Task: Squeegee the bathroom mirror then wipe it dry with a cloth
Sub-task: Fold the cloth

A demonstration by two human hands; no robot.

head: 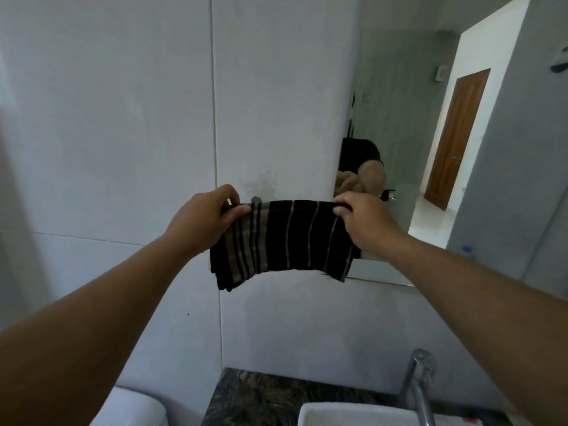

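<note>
Both hands held a black striped cloth (284, 238) up in front of the tiled wall (123, 118), just left of the mirror (430, 149). The left hand (204, 218) pinched its upper left corner between thumb and fingers, and the right hand (364, 221) gripped its upper right corner. The cloth hung stretched between them. Below stood a dark stone tabletop (261, 398), a white basin (353, 415) and a metal faucet (419, 385).

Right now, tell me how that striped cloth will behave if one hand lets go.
The striped cloth is probably floppy: it sags between the left hand and right hand, its lower edge drooping. Released on one side, it would likely swing down and hang. It looks light, since fingertip pinches hold it.
</note>
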